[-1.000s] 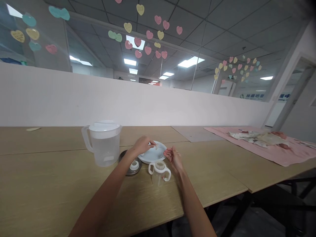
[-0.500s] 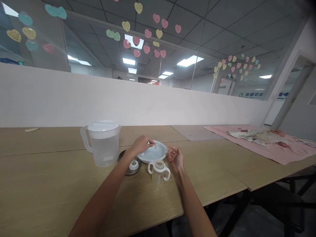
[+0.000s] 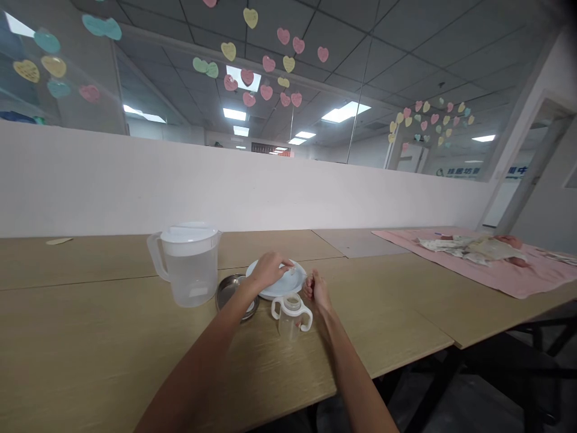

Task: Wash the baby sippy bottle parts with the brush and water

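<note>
My left hand (image 3: pixel 269 269) reaches over a pale blue bowl (image 3: pixel 282 293), its fingertips pinched on a small whitish, see-through piece (image 3: pixel 293 270) whose kind I cannot make out. Something thin seems to run from it towards my right hand (image 3: pixel 319 291). That hand's fingers are closed at the bowl's right rim; what they hold is too small to tell. In front of the bowl, a clear baby bottle (image 3: pixel 288 325) stands upright without a lid, with a white two-handled ring around its neck. Beneath my left forearm lies a metal dish (image 3: pixel 225 291), with a white part inside mostly covered by my arm.
A lidded clear plastic pitcher (image 3: pixel 192 270) of water stands left of the dish. To the far right, a pink cloth (image 3: pixel 487 279) carries a clothed baby doll (image 3: pixel 491 248). The wooden table (image 3: pixel 383 349) ends at a front edge, and a white wall rises behind.
My left hand has shifted slightly right with the small piece. My right hand's loosely curled fingers have closed beside the bowl. My left forearm now covers more of the white part in the dish.
</note>
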Demonstrator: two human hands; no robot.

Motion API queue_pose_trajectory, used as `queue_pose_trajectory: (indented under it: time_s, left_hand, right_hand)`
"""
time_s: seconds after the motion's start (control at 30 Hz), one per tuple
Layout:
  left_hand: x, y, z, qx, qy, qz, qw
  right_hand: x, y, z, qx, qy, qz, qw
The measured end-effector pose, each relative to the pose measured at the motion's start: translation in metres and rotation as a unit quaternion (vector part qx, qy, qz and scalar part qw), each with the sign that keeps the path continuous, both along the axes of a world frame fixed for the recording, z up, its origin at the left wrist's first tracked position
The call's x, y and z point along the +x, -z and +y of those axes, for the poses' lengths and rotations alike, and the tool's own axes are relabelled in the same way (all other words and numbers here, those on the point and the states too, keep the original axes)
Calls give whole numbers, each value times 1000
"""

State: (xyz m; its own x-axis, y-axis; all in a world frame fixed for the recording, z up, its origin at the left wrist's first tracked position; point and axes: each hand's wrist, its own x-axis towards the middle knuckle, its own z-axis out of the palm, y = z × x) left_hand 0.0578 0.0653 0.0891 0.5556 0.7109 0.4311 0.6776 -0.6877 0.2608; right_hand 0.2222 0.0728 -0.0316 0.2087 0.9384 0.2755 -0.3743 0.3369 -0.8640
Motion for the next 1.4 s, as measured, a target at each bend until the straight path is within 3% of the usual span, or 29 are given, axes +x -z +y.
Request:
queue_pose_trajectory:
  time_s: [0.13, 0.3, 0.53, 0.63, 1.03, 1.17, 1.4]
  left_hand:
    - [12, 6, -6, 3, 17, 20, 1000]
    - [12, 10, -6, -5, 38, 53, 998]
    - [-3, -1, 1, -45, 44, 6, 998]
    - [-7, -4, 2, -50, 51, 3, 997]
    - [3, 2, 1, 27, 49, -12, 998]
    - [6, 1, 0, 47, 62, -24, 997]
    - [19, 13, -6, 4, 105, -11, 994]
  right_hand:
    - [-5, -2, -2, -14, -47, 31, 998]
    - [-8, -3, -4, -44, -38, 15, 998]
    - [8, -8, -9, -44, 149, 28, 987]
    - [12, -6, -7, -41, 172, -6, 984]
    - [-2, -13, -16, -21, 6, 17, 1000]
    - [-5, -17, -21, -28, -9, 9, 1000]
    - [-10, -14, -20, -37, -25, 4, 999]
